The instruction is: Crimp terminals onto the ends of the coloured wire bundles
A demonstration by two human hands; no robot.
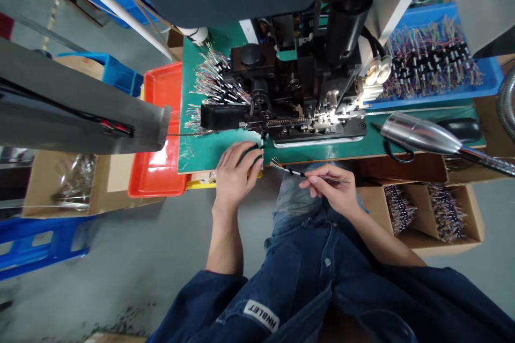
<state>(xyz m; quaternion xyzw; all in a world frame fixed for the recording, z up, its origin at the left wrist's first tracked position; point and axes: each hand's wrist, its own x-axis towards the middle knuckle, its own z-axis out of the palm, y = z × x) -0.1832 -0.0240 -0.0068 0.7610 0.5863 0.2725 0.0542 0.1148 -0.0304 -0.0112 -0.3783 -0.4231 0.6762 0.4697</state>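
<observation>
The left hand (239, 174) is curled shut around a dark wire bundle (254, 154), which sits at the front edge of the wire-processing machine (281, 91); to its right, the right hand (330, 188) pinches a black-banded wire harness (289, 171) between thumb and fingers.

Bright, even light fills the view; white glare streaks the red plastic tray (159, 171) and the cone-shaped chrome lamp head (420, 133), while wide-angle distortion bends the frame's edges.
</observation>
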